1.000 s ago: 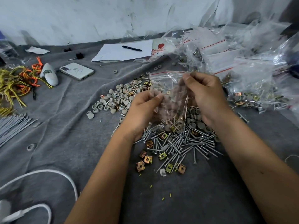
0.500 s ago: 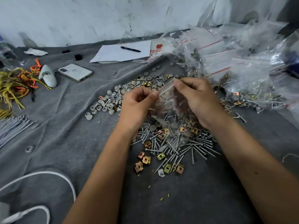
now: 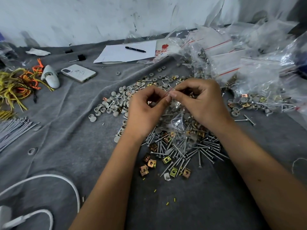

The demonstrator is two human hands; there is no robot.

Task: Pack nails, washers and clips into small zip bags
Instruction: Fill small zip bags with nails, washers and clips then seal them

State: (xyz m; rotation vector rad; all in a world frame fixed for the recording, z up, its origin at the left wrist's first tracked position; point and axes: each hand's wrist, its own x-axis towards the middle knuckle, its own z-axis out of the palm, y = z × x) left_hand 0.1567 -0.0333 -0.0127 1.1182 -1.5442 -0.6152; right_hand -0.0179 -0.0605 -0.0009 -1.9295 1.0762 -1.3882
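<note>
Grey cloth (image 3: 69, 130): phone (image 3: 78, 73), pen (image 3: 135, 49), paper (image 3: 123, 53).

Scuffed white wall (image 3: 83, 19) behind; wrinkled grey cloth (image 3: 69, 130) underneath (soft, even light).

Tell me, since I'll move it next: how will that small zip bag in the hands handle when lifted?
The zip bag is thin clear film, so probably floppy. Nails and clips show inside, so it likely sags bottom-heavy. Both hands, left hand and right hand, pinch its top; points might pierce it.
</note>
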